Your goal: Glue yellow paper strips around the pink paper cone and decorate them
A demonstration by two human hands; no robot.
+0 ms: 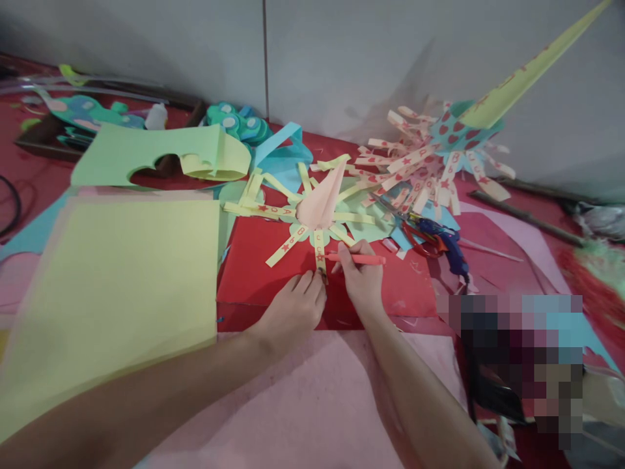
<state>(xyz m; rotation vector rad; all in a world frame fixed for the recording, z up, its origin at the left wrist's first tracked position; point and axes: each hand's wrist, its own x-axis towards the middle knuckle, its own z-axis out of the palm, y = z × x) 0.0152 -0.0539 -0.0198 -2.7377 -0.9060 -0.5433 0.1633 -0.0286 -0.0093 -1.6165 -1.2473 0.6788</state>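
My right hand (364,280) grips a coral-red marker pen (367,259), its tip at a red star on a yellow paper strip (319,242). The fingertips of my left hand (297,301) are pressed together at the lower end of that strip, which bears red letters. The strip fans out with several others from a scalloped green paper base. A pale pink paper cone (319,203) rises from the middle of this base. Beneath part of the papercraft lies a red board (256,251). Some neighbouring strips carry red letters and stars too.
Yellow paper sheets (141,280) are stacked at left, below a green cut-out sheet (146,146). At back right stands a larger papercraft with a tall yellow cone (532,68). Red-handled scissors (424,242) and a blue glue gun (452,244) lie right of the board.
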